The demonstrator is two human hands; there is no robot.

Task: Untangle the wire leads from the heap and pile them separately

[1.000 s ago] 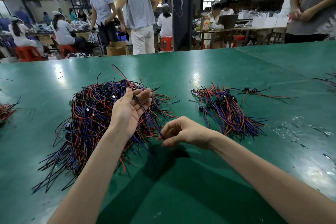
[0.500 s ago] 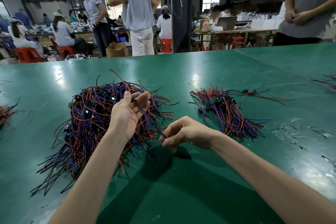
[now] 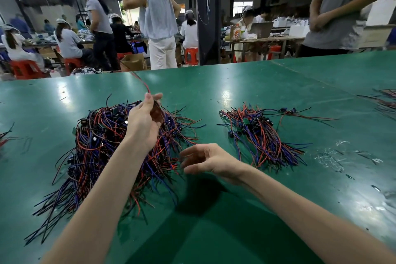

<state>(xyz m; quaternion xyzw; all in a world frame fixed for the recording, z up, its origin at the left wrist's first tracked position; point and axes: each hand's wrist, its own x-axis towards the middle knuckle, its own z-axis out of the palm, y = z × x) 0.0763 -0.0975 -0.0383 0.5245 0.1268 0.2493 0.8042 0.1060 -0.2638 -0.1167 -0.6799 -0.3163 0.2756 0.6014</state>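
The tangled heap [image 3: 111,152] mixes red, blue and black wires, as does the sorted pile [image 3: 261,137]. The table [image 3: 246,231] is glossy green; the stools [image 3: 25,68] are red.

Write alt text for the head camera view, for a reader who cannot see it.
A person's left hand pinches a red wire lead above a large tangled heap of red, blue and black leads on a green table, while the right hand hovers open at the heap's edge. A smaller, separate pile lies to the right.
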